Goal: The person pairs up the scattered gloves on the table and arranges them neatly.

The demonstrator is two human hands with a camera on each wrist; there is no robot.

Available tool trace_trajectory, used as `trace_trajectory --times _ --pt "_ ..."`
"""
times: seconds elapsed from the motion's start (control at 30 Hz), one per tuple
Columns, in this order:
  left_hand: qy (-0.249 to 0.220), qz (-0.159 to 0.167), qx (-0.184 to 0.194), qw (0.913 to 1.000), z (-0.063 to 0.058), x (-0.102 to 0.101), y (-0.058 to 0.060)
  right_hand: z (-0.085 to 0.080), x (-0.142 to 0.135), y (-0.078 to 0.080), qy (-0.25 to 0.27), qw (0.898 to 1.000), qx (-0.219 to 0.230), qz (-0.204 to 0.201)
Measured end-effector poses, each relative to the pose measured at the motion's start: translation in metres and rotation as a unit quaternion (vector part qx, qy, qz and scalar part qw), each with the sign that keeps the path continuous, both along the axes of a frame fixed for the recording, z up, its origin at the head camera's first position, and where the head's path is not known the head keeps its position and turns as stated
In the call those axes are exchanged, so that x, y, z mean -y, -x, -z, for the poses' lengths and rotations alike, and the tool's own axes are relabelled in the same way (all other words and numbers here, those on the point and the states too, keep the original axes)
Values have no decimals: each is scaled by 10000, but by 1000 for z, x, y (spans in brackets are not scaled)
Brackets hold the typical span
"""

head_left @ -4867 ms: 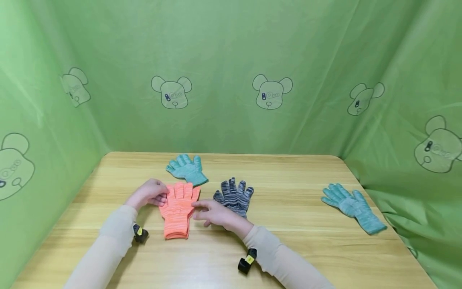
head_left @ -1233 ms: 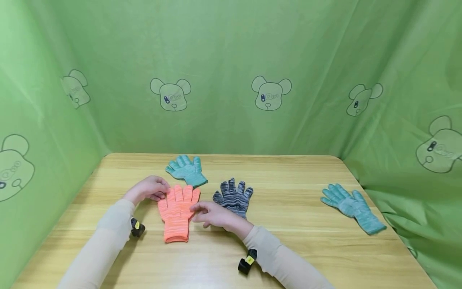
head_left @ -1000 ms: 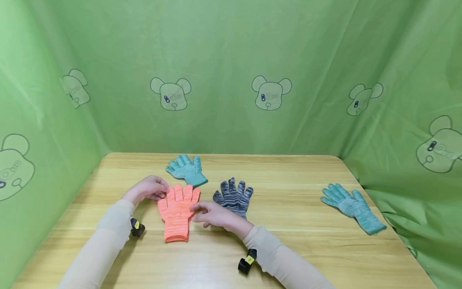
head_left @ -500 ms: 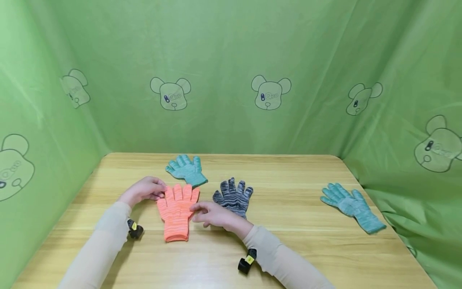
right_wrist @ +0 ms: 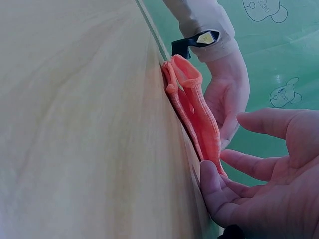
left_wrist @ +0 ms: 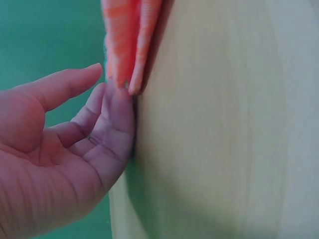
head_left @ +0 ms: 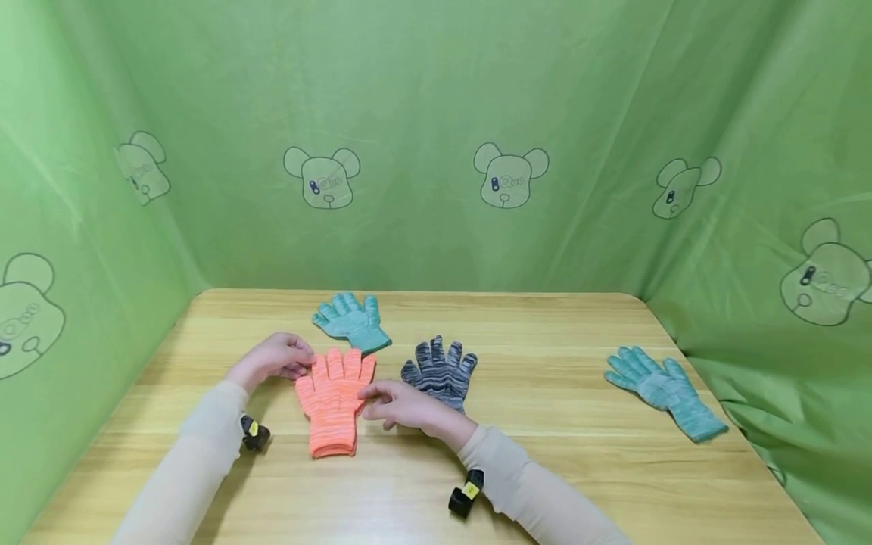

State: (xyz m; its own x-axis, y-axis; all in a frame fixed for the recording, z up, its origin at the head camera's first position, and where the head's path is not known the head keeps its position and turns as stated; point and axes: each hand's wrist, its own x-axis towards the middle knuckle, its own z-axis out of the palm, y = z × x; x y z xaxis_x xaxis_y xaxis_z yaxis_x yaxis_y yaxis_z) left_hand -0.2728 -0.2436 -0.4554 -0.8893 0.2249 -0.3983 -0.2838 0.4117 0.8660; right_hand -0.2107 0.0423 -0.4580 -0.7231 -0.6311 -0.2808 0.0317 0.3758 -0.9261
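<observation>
An orange knitted glove (head_left: pixel 334 401) lies flat left of centre, cuff toward me. In the right wrist view, two orange layers with separate cuff openings show one over the other (right_wrist: pixel 202 114). My left hand (head_left: pixel 275 356) is at the glove's left finger; in the left wrist view its fingertips touch the orange fabric and the thumb stays apart. My right hand (head_left: pixel 405 405) touches the glove's right edge with its fingertips, thumb spread away. Under my right hand and wrist a black-and-grey striped glove (head_left: pixel 443 371) is partly hidden.
A teal glove (head_left: pixel 354 322) lies behind the orange one, its cuff close to the orange fingertips. Another teal glove (head_left: pixel 668 390) lies near the right side of the wooden table (head_left: pixel 545 454). Green curtains (head_left: pixel 422 76) with bear-head prints stand around the back and sides.
Since the oldest frame, the upper orange glove has shifted slightly left, and its fingers cover the layer below more evenly. My left hand has drawn a little left; my right hand has barely moved.
</observation>
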Motion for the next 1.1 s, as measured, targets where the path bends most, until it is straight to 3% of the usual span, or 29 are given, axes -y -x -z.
trace_trajectory --times 0.47,0.87,1.1 --pt "801 384 158 9959 -13 14 -32 2 1 1 -11 10000 -33 9" --pt "1016 238 -49 9945 -4 11 -32 0 2 -3 10 10000 -2 16" --pt "882 184 -160 9958 -6 12 -33 -5 -2 0 3 9999 -101 9"
